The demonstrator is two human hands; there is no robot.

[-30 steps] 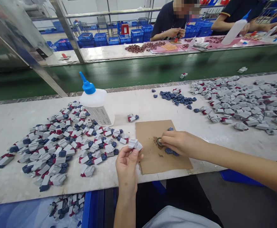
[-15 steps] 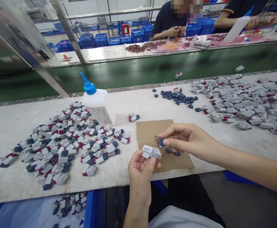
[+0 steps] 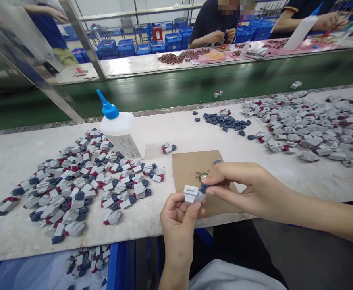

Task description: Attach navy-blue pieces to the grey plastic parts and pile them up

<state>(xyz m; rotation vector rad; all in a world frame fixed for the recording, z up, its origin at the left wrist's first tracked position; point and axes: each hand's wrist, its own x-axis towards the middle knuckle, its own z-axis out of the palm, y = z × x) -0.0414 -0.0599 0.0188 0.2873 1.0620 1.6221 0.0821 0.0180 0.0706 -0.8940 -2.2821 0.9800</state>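
My left hand (image 3: pixel 178 225) grips a light grey plastic part (image 3: pixel 191 194) with a blocky, stepped shape. In the pinch of my right hand (image 3: pixel 239 183) is a small dark blue plastic piece (image 3: pixel 203 188), held against the right end of the grey part; whether it is fixed there I cannot tell. Beneath both hands lies a brown cardboard sheet (image 3: pixel 191 161). A small round metallic-looking thing (image 3: pixel 204 176) and brownish specks show on it by my right fingertips. Another dark blue bit (image 3: pixel 217 161) peeks out behind my right hand, which hides part of the cardboard.
A white bottle with a blue nozzle (image 3: pixel 123 129) stands behind a pile of grey, red and blue parts (image 3: pixel 70 181). Dark blue pieces (image 3: pixel 226 121) and grey parts (image 3: pixel 315 125) lie at the right. Beyond runs a green conveyor (image 3: pixel 164 90), with co-workers (image 3: pixel 212 24) across it.
My right hand has moved left and slightly down, bringing the dark blue piece to the grey part. A person has come into view at the far left.
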